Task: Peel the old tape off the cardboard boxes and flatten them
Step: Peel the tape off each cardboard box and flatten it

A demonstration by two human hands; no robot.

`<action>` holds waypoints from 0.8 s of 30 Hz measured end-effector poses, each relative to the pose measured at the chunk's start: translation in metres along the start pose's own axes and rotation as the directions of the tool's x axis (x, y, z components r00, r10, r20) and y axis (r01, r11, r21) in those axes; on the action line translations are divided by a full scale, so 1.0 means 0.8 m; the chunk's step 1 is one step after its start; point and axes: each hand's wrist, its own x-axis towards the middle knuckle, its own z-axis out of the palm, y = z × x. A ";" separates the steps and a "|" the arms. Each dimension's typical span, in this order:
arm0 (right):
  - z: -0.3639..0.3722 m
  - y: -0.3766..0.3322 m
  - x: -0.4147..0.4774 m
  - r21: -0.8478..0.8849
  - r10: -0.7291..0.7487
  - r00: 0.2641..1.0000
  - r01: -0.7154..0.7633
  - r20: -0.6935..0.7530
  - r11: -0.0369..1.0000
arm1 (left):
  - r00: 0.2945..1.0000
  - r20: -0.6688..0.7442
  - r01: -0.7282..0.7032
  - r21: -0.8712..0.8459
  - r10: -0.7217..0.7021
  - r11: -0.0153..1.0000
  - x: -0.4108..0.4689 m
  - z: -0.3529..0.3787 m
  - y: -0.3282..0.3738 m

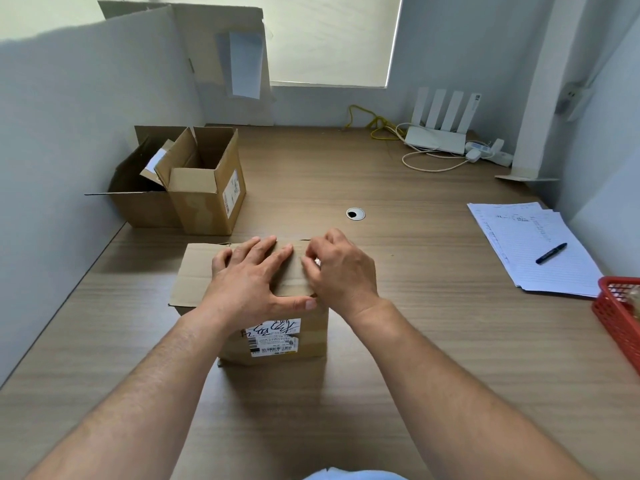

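Two hands on the box, front-centre of the table: your left hand lies flat, fingers straight, pinning the top so your right hand, fingertips curled, pinches at the tape.

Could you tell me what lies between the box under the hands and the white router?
Head view: a round cable grommet in the desk, then a looped white cable.
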 end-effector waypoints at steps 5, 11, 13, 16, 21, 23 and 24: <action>-0.001 0.012 0.000 0.444 0.381 0.925 -0.346 0.012 0.826 | 1.000 0.022 0.000 -0.001 0.000 1.000 -0.001 -0.001 0.000; -0.009 0.028 -0.010 0.792 0.646 0.704 -0.558 0.295 0.246 | 1.000 0.021 0.000 -0.004 0.000 1.000 -0.001 -0.002 0.000; -0.009 0.032 -0.014 0.724 0.615 0.729 -0.594 0.300 0.351 | 1.000 0.018 -0.001 -0.002 0.001 1.000 0.000 -0.001 0.000; -0.010 0.029 -0.016 0.694 0.565 0.782 -0.560 0.262 0.453 | 1.000 0.020 -0.002 -0.004 0.002 1.000 0.002 0.000 0.000; -0.010 0.015 -0.005 0.321 0.371 0.921 -0.390 0.121 0.863 | 0.999 0.031 0.028 -0.009 -0.028 1.000 0.001 -0.003 0.006; -0.011 0.013 -0.001 0.299 0.347 0.930 -0.367 0.120 0.881 | 0.996 0.031 0.086 -0.014 -0.086 0.996 0.004 -0.007 0.021; -0.011 0.013 0.001 0.313 0.348 0.929 -0.370 0.126 0.875 | 0.993 0.028 0.117 -0.010 -0.117 0.993 0.005 -0.008 0.029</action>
